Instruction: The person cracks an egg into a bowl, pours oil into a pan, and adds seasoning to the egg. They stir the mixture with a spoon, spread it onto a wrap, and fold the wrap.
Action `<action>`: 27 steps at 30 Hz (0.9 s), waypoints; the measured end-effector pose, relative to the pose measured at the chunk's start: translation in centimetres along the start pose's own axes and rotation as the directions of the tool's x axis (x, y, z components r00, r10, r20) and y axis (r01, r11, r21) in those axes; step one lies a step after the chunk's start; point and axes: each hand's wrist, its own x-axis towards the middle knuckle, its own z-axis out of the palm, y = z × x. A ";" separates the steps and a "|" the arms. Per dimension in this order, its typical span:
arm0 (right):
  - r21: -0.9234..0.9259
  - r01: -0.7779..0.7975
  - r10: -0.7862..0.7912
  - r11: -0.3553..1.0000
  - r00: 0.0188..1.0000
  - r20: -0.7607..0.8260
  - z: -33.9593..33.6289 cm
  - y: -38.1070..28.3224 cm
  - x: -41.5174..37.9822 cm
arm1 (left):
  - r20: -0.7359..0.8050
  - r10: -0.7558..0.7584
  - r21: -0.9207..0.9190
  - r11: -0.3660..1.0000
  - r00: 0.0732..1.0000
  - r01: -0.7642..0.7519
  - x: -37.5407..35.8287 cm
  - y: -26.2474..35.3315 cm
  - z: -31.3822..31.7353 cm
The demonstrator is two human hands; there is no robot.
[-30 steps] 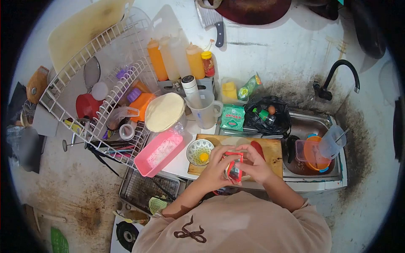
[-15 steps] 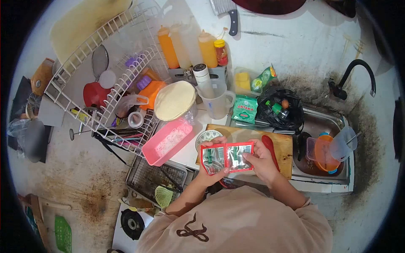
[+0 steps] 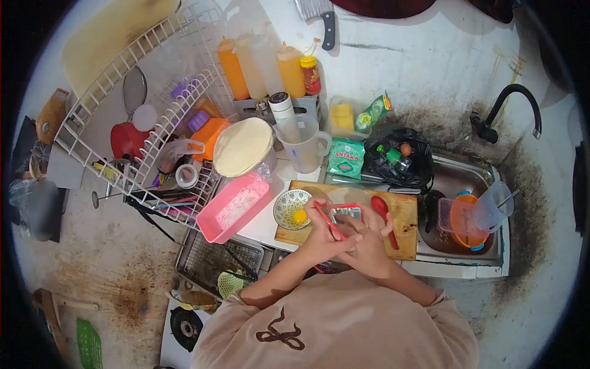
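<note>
A white wire dish rack (image 3: pixel 153 117) fills the upper left of the frame, crowded with cups and lids, its lower edge pressing close on the working space. Right of centre, a steel sink (image 3: pixel 458 184) holds an orange container and a clear jug, so that side is shut in as well. Between the two, a wooden cutting board (image 3: pixel 402 215) lies on the white table (image 3: pixel 264 224) at mid-frame, offering the only flat room in front of the person. A pink tray (image 3: pixel 233 208) sits tilted just left of the board, and a clear measuring jug (image 3: pixel 304 147) stands above it. On the board's left end rests a small patterned bowl (image 3: pixel 292 209) with a yolk in it; a red spoon (image 3: pixel 382 215) lies toward the board's right end.

Both hands meet over the board's near edge. The left hand (image 3: pixel 322 237) and right hand (image 3: pixel 369 243) are each pinched shut on a red-and-silver sachet strip (image 3: pixel 341 215), held folded just beside the bowl, seemingly kept low and close so that anything spilled lands on the board.
</note>
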 end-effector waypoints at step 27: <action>0.884 -0.298 0.320 0.360 0.929 0.183 1.6 2.5 -0.4 | 0.053 -0.361 0.116 0.928 0.931 0.353 -0.2 3.5 -2.4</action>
